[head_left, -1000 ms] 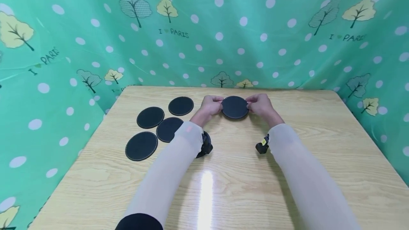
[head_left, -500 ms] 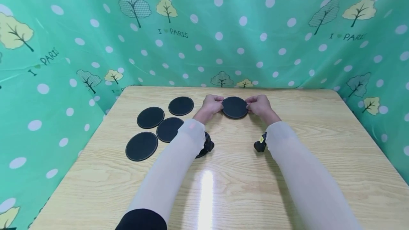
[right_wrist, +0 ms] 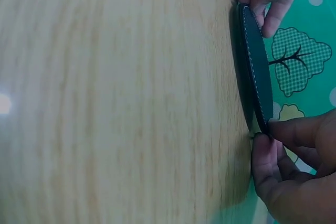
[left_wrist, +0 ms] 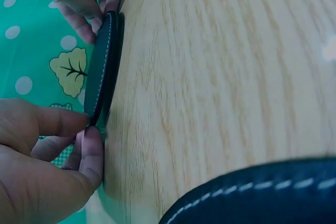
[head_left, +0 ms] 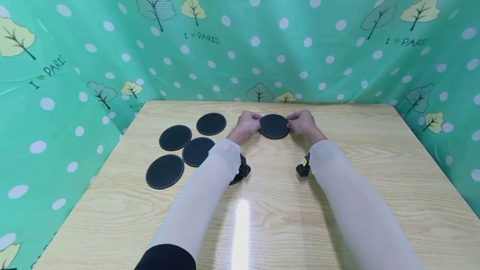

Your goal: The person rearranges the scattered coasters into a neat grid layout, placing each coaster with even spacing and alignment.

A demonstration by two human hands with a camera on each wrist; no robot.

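A round black coaster [head_left: 274,126] with pale edge stitching is held between both hands toward the back of the table. My left hand [head_left: 247,125] pinches its left edge between thumb and fingers, and my right hand [head_left: 302,123] does the same at the right edge. In the left wrist view the coaster [left_wrist: 101,69] appears edge-on, close over the wood, with a dark band below it. The right wrist view shows thumb and finger of the right hand [right_wrist: 299,156] meeting at the rim of the coaster [right_wrist: 257,66].
Several similar black coasters [head_left: 175,138] lie on the left of the wooden table [head_left: 356,145]. Another coaster [head_left: 235,179] is mostly hidden under the left forearm and wrist camera [head_left: 244,168]. A green patterned curtain [head_left: 281,32] hangs behind the table and along its sides.
The held coaster has sunk slightly toward the table, its rim looking thinner. Both wrists have shifted a little inward. Each hand keeps its pinch, and the coasters on the left stay put.
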